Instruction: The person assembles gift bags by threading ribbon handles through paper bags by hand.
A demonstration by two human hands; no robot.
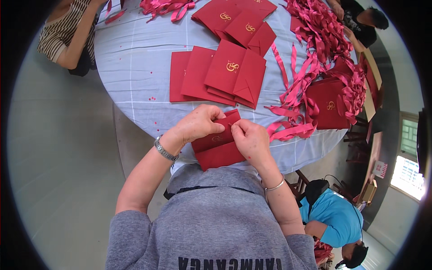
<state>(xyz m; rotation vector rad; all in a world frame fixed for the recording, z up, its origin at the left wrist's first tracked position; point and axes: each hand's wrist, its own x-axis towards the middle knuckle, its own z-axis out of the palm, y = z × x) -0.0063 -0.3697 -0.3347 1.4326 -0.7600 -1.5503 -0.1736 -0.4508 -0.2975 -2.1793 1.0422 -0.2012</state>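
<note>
Close to my body, at the near edge of the table, is a small red paper gift bag (219,155) with a gold emblem partly covered by my fingers. My left hand (200,122) grips its upper edge, thumb and fingers closed on the paper. At the bag's upper right edge my right hand (253,140) is closed in a pinch; a tiny red bit shows at its fingertips, too small to name. Just beyond my hands lies an overlapping row of flat red paper bags (227,72) with gold emblems.
A blue-white cloth (135,72) covers the round table. Pink-red ribbons (299,96) are heaped at the right, partly over another red bag (327,105). More bags (243,22) lie farther back. People sit at far left, far right and in blue (335,216) at lower right.
</note>
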